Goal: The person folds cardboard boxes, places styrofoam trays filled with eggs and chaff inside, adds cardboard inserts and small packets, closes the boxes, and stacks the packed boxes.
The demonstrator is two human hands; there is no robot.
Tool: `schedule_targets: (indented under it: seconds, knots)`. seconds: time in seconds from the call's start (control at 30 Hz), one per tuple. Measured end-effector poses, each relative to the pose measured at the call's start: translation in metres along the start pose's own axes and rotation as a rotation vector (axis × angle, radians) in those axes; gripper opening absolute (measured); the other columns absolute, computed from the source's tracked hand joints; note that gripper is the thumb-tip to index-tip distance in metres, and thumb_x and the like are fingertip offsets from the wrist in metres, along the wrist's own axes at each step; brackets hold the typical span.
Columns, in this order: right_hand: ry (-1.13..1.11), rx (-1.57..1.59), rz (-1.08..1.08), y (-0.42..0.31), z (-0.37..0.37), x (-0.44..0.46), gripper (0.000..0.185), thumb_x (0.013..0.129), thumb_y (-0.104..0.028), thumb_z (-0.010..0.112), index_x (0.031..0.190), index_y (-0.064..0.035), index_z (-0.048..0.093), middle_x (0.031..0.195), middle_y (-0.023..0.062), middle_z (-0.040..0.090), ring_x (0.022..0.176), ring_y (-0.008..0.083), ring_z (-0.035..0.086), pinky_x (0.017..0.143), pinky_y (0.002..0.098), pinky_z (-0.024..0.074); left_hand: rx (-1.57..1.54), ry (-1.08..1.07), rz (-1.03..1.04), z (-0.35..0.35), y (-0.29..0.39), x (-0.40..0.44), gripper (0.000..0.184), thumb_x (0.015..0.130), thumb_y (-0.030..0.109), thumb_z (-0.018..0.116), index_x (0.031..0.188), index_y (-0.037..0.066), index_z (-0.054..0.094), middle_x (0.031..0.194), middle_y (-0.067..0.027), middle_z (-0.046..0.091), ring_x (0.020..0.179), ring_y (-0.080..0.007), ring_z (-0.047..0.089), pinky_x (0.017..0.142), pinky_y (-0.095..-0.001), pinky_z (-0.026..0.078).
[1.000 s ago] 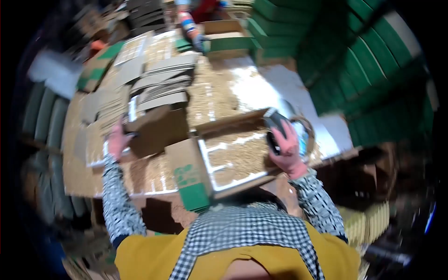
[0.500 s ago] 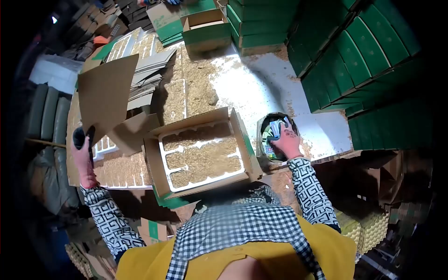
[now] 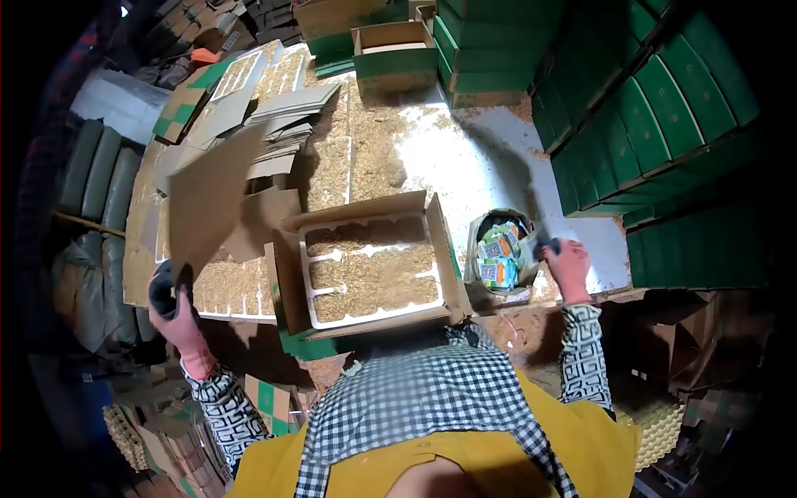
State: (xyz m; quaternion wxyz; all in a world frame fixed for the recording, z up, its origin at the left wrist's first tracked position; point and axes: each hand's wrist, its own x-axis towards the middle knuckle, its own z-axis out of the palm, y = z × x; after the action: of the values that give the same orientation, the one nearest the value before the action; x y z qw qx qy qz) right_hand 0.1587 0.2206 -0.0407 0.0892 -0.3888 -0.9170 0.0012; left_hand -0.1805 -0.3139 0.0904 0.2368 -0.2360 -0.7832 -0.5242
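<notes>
"Green boxes (image 3: 656, 124) stand stacked along the right side of the bench (image 3: 602, 236), and your light falls bright across its white part. What has just changed?"

"Your right hand (image 3: 569, 267). It was down among the packets (image 3: 496, 249); now it is at the right side of the bag (image 3: 474, 264), clear of its mouth."

"Have I got a packet in it?"

"I can't tell. Your gloved fingers are drawn together near the rim, and something pale shows just beside them, either a packet or part of the bag."

"And my left hand (image 3: 178, 319)?"

"Its fingers are nearly closed, with the lower edge of a cardboard sheet (image 3: 212, 195) between them. You have the sheet tilted up, well apart from the open box (image 3: 290, 282)."

"Where is that box, then?"

"Right in front of you, between your two hands, flaps out of the way. A white tray (image 3: 382, 316) sits inside it, filled with tan loose material (image 3: 378, 286). I see no packet on top and no sheet over it."

"So what does the change mean?"

"I'd judge the reach into the bag is over, while the filled tray is still uncovered."
</notes>
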Motion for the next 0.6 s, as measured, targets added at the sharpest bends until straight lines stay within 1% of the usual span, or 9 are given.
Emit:
schedule_targets:
  seconds: [0.03,0.1,0.2,0.27,0.33,0.4,0.47,0.53,0.6]
  knots:
    - [0.22,0.237,0.107,0.002,-0.001,0.001,0.03,0.079,-0.034,0.068,0.093,-0.008,0.067,0.084,0.012,0.065,0.085,0.0296,0.062,0.075,0.0397,0.0476,0.031,0.073,-0.015,-0.002,-0.003,-0.004,0.037,0.082,-0.013,0.06,0.118,-0.006,0.055,0.116,-0.013,0.061,0.106,-0.0217,0.059,0.095,-0.0335,0.046]
    - [0.11,1.306,0.325,-0.044,-0.044,0.0,0.028,0.08,-0.027,0.068,0.094,-0.003,0.065,0.088,0.0152,0.064,0.087,0.0307,0.062,0.081,0.0403,0.0485,0.119,0.145,0.055,0.02,0.035,-0.02,0.031,0.081,-0.012,0.06,0.111,-0.004,0.057,0.113,-0.0129,0.062,0.105,-0.0216,0.058,0.092,-0.0333,0.047]
    - [-0.29,0.708,-0.546,-0.19,-0.119,0.008,0.031,0.087,-0.023,0.064,0.108,0.0008,0.062,0.092,0.0098,0.067,0.084,0.0226,0.066,0.076,0.0348,0.053,0.098,-0.217,0.219,0.07,0.094,-0.037,0.024,0.071,-0.009,0.064,0.092,0.001,0.06,0.1,-0.0146,0.062,0.095,-0.0278,0.061,0.086,-0.0395,0.047]
    - [-0.303,0.63,-0.86,-0.2,-0.069,0.009,0.031,0.086,-0.021,0.065,0.108,0.0007,0.061,0.098,0.013,0.067,0.089,0.0242,0.065,0.082,0.0341,0.0519,0.405,-0.667,0.609,0.096,0.106,-0.034,0.011,0.074,0.011,0.065,0.082,0.009,0.058,0.091,-0.0081,0.059,0.082,-0.0266,0.058,0.072,-0.0387,0.046]
    - [-0.3,0.522,-0.337,-0.22,-0.116,0.017,0.039,0.077,-0.015,0.065,0.114,-0.0034,0.059,0.102,0.0171,0.065,0.094,0.0331,0.063,0.082,0.0392,0.0515,0.459,-0.969,0.741,0.112,0.094,-0.051,0.007,0.079,0.019,0.06,0.08,0.012,0.057,0.085,-0.0051,0.056,0.079,-0.0236,0.058,0.069,-0.0366,0.045]
    - [0.277,0.643,-0.27,-0.202,-0.118,0.019,0.046,0.079,-0.021,0.066,0.119,-0.0017,0.055,0.107,0.0187,0.062,0.099,0.034,0.062,0.086,0.0401,0.0507,0.383,-1.183,0.721,0.123,0.067,-0.068,0.006,0.08,0.021,0.058,0.08,0.015,0.059,0.085,-0.0046,0.056,0.08,-0.0231,0.059,0.07,-0.0365,0.046]
    - [-0.043,0.773,-0.426,-0.214,-0.124,0.004,0.047,0.081,-0.025,0.065,0.121,-0.0042,0.054,0.11,0.0189,0.061,0.107,0.0326,0.059,0.089,0.0407,0.0492,0.337,-1.401,0.687,0.131,0.061,-0.077,0.016,0.078,0.016,0.061,0.094,0.015,0.061,0.093,-0.0067,0.057,0.087,-0.0229,0.059,0.074,-0.0355,0.046]
    - [-0.139,0.347,-0.86,-0.254,-0.093,-0.013,0.044,0.079,-0.026,0.067,0.119,-0.0105,0.055,0.119,0.0174,0.057,0.11,0.0321,0.058,0.091,0.0393,0.0488,0.288,-1.434,0.676,0.146,0.042,-0.079,0.022,0.077,0.019,0.063,0.097,0.01,0.06,0.099,-0.0105,0.058,0.09,-0.0273,0.059,0.076,-0.0391,0.047]
    - [-0.34,0.143,-1.053,-0.256,-0.03,-0.024,0.043,0.082,-0.029,0.065,0.119,-0.0093,0.055,0.119,0.0165,0.057,0.107,0.0341,0.058,0.091,0.0394,0.0479,0.224,-1.802,0.294,0.179,0.01,-0.077,0.032,0.077,0.024,0.064,0.101,0.003,0.059,0.107,-0.0154,0.058,0.095,-0.0331,0.058,0.082,-0.0426,0.047]
